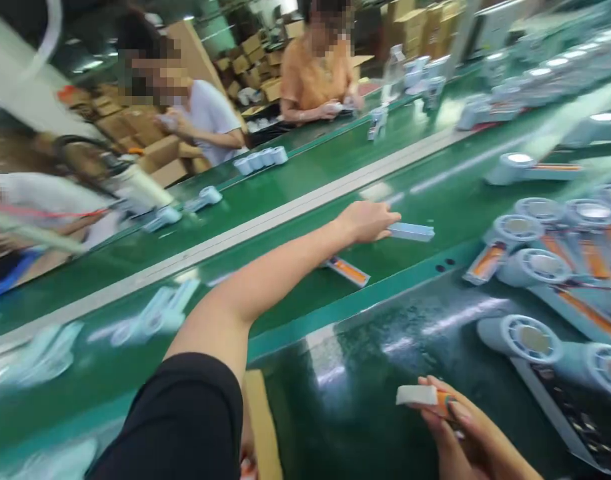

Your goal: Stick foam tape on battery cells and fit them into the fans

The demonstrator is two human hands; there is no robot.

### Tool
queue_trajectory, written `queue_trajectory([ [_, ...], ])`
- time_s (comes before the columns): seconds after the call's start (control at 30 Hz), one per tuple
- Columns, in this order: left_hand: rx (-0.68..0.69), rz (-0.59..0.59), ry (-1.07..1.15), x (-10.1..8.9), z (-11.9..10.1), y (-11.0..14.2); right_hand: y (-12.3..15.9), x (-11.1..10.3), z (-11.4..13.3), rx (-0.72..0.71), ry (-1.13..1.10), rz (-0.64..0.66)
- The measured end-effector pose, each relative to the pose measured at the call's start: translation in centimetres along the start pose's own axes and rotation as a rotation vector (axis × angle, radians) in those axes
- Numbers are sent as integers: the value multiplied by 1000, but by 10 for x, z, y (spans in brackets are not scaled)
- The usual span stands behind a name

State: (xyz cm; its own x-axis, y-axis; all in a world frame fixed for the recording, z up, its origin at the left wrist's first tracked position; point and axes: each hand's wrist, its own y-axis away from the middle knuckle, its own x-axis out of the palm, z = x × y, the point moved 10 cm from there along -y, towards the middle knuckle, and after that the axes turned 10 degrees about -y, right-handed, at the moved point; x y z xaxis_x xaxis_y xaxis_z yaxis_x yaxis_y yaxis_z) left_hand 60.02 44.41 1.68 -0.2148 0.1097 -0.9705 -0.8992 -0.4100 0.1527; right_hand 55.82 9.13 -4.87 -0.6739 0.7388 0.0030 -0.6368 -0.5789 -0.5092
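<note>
My left hand (pixel 368 222) reaches across the green belt, fingers closed at the left end of a light-blue plastic fan casing (pixel 413 232); the hand hides that end. Below my wrist lies another casing with an orange strip (pixel 353 272) along its handle, partly hidden by my forearm. My right hand (pixel 468 427), low at the right, pinches an orange battery (pixel 444 404) with a white pad (pixel 416 395) jutting from it. To the right of both hands are several light-blue fan bodies (pixel 535 267) with round heads, some showing orange strips in their handles.
A pale divider strip (pixel 295 200) runs along the green belt (pixel 265 240). Blurred casings (pixel 155 313) lie at left. Across the line, people (pixel 318 80) work with small parts, and a row of blue pieces (pixel 260 160) sits near them. Cardboard boxes (pixel 253 60) are stacked behind.
</note>
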Motion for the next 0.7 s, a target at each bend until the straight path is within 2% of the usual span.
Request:
queue_trajectory([
  [0.07, 21, -33, -27, -3, 18, 66, -2, -1, -6, 33, -49, -37],
  [0.13, -86, -5, 2, 1, 51, 144, -7, 2, -9, 60, -92, -34],
  [0.23, -256, 83, 82, 29, 90, 257, -22, 15, -2, 93, -128, 25],
  [0.3, -299, 110, 135, 54, 100, 310, -37, 32, 12, 95, -196, 76],
  [0.33, -310, 121, 170, 66, 102, 327, -45, 47, 21, 94, -256, 110],
  [0.4, -319, 146, 256, 87, 103, 346, -59, 90, 40, 95, -410, 206],
  [0.47, -304, 174, 355, 101, 103, 348, -68, 151, 53, 128, -534, 368],
  [0.53, -277, 194, 451, 107, 102, 342, -69, 218, 59, 174, -542, 567],
  [0.6, -274, 186, 521, 110, 103, 336, -66, 271, 58, 186, -415, 720],
  [0.63, -291, 167, 541, 110, 104, 334, -63, 291, 55, 179, -313, 784],
  [0.7, -352, 112, 567, 111, 108, 332, -55, 319, 50, 136, -68, 909],
])
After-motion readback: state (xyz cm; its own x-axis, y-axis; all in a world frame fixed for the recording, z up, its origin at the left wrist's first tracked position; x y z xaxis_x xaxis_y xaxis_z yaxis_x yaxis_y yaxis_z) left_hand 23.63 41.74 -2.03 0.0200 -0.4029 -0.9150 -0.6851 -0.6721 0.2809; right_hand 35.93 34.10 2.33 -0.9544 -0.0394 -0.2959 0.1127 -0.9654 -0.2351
